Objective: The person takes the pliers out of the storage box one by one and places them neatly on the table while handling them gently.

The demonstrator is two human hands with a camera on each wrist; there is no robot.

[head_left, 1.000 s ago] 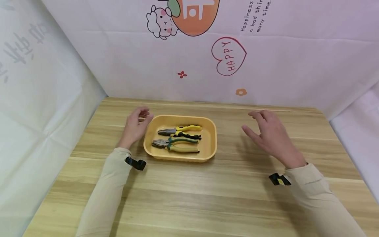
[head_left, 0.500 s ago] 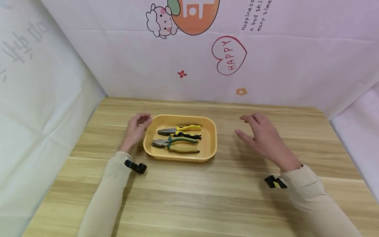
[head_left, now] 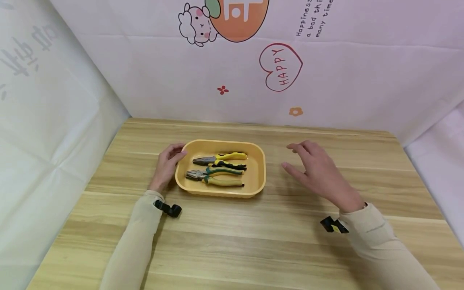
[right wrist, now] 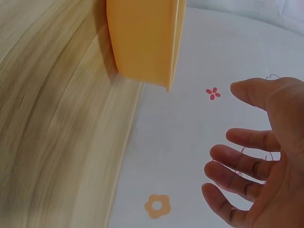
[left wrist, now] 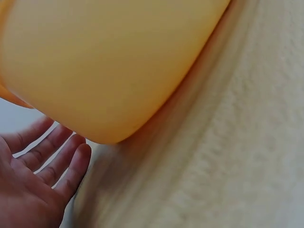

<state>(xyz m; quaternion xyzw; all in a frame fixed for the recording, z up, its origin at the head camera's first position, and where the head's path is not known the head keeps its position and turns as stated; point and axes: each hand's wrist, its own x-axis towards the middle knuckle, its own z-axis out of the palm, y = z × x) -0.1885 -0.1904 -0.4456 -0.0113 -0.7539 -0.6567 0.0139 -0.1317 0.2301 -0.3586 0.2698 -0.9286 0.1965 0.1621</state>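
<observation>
A yellow plastic tray (head_left: 256, 191) sits on the table with two pairs of pliers in it. The farther pliers (head_left: 232, 156) have yellow and black handles; the nearer pliers (head_left: 224, 182) have cream and green ones. Both point their metal noses left. My left hand (head_left: 166, 167) is at the tray's left end, its thumb at the rim. In the left wrist view its fingers (left wrist: 76, 166) are extended beside the tray's outer wall; contact is hard to tell. My right hand (head_left: 319, 171) hovers to the right of the tray, apart from it, fingers spread and holding nothing.
The wooden tabletop (head_left: 232, 245) reaches back to a white printed cloth (head_left: 337, 84) hanging behind it. Another white cloth (head_left: 54, 121) closes off the left side. A small black camera is strapped to each wrist.
My left hand has come slightly nearer the person and its thumb has reached the tray's rim. The right hand has moved left towards the tray. Tray and pliers stay put.
</observation>
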